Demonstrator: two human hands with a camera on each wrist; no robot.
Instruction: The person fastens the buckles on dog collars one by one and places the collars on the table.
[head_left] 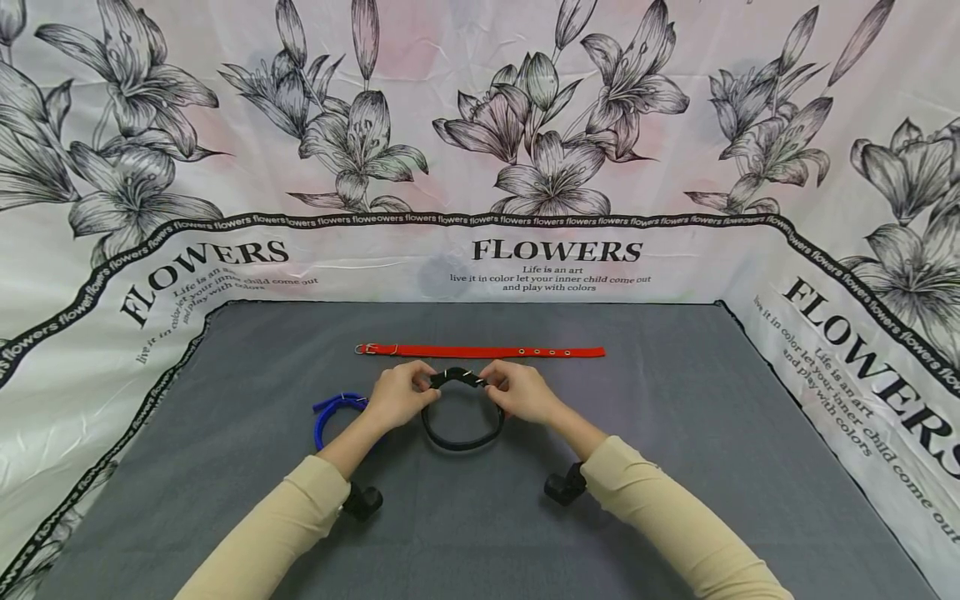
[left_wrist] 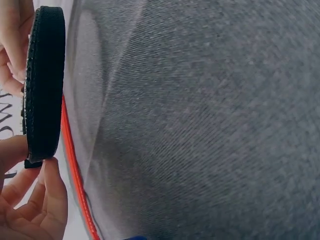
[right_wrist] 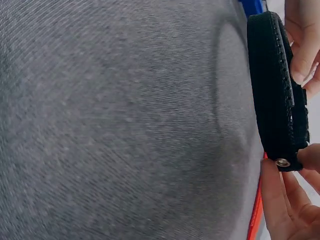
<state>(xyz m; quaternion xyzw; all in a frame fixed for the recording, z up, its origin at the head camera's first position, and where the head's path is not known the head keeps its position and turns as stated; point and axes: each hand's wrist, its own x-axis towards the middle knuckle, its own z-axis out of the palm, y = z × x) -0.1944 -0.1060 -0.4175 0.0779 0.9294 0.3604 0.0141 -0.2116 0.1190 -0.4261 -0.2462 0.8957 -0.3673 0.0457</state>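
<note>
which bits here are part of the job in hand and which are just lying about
In the job:
black strap, held in a loop
left hand, gripping it
right hand, gripping it

Lying about, in neither hand:
red strap, stretched out beyond the hands
blue strap, curled, left of the black one

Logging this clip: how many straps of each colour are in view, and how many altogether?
Black strap: 1, formed into a loop
Red strap: 1, laid out straight
Blue strap: 1, curled, partly hidden
Total: 3
</note>
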